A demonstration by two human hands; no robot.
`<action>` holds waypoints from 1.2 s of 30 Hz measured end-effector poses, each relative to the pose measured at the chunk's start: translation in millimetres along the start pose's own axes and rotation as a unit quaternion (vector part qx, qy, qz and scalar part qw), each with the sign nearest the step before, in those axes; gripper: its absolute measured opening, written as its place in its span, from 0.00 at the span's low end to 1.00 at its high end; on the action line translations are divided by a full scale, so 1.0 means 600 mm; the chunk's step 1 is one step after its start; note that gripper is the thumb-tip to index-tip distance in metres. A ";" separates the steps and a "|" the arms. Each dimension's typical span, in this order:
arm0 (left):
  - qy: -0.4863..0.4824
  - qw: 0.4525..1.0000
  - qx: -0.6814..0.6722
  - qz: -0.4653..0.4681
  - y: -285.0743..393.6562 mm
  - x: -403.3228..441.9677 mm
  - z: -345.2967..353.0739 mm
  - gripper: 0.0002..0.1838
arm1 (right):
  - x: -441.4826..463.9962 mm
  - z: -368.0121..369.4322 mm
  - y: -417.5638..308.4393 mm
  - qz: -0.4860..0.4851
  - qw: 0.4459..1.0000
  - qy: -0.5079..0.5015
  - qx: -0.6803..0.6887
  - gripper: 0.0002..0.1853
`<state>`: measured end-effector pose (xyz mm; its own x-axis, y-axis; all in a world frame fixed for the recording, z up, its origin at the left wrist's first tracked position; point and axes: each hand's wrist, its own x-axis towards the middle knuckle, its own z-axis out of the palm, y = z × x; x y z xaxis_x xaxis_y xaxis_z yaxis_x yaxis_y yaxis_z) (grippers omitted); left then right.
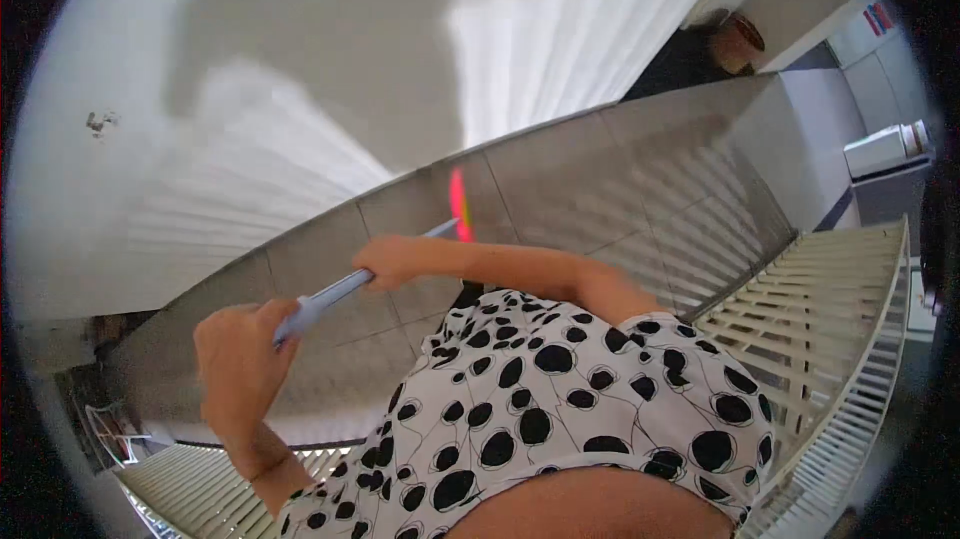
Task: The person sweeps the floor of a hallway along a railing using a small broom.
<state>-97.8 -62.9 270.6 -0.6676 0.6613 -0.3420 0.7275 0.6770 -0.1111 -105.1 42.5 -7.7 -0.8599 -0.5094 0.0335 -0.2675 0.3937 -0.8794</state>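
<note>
Pole point(337, 291), seen in the head view, runs slantwise before the person's body, held above the floor point(560, 174) by two hands set apart. The left hand point(238, 347) is wrapped around the thicker upper end, probably because that part gives a fuller grip. The right hand point(398, 261) is closed around the thinner shaft farther down, its arm reaching across in front of the shirt point(560, 379). Such spacing likely lets one hand hold the top while the other steers. Neither hand is spread; the exact finger placing on the right is too small to tell.

Past the right hand, the shaft leads to a pink head point(459, 204), blurred, lying in line with tiles close to the foot of the wall point(330, 29). Whether it touches the floor cannot be told. Its slant away from the body seems to give it reach without a deep bend.

White slatted railings, right point(820, 309) and lower left, stand behind the person's arms, apart from the pole. A brown pot point(737, 44) sits well beyond.
</note>
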 end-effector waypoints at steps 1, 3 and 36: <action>0.004 0.999 0.032 0.035 0.016 0.021 -0.013 0.13 | -0.001 -0.011 0.006 -0.024 0.999 0.040 0.023 0.13; 0.019 0.994 0.081 0.078 0.052 0.042 -0.026 0.11 | -0.015 -0.028 0.020 0.003 0.998 0.058 0.008 0.13; 0.127 0.983 -0.063 0.113 0.091 0.132 0.074 0.10 | -0.147 -0.080 0.131 0.169 0.957 0.174 -0.156 0.08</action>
<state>-104.0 12.2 195.6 -0.5208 0.8479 -0.0986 0.8470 0.5277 0.0638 -71.0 154.8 -57.0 -0.9986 -0.0475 -0.0248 -0.0176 0.7281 -0.6852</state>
